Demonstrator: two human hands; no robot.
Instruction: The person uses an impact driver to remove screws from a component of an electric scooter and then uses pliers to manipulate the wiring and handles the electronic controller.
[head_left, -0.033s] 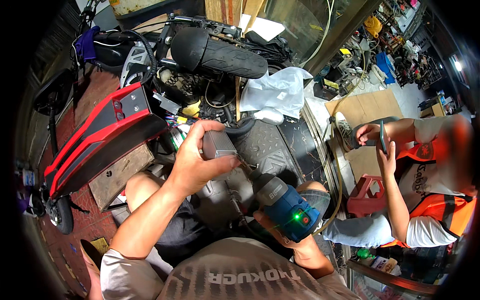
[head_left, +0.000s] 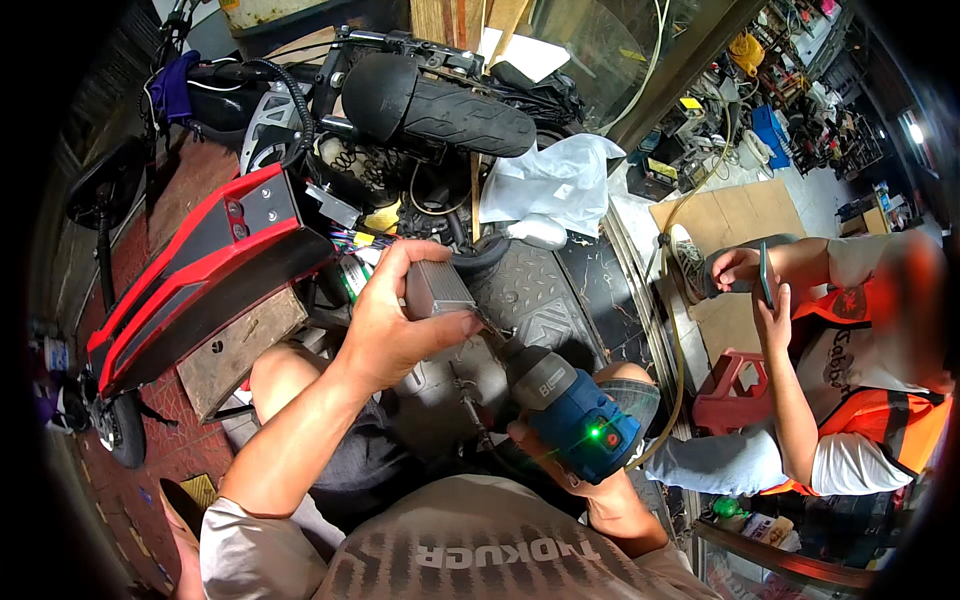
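The left forearm slants forward and inward, left hand curled, gripping; the right hand grips lower, right forearm angled inward.

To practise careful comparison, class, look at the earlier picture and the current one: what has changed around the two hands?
Nothing visibly moved, and nothing was taken hold of or let go. The left hand still holds the metal box, the right hand still holds the drill, and the seated person still holds a phone.
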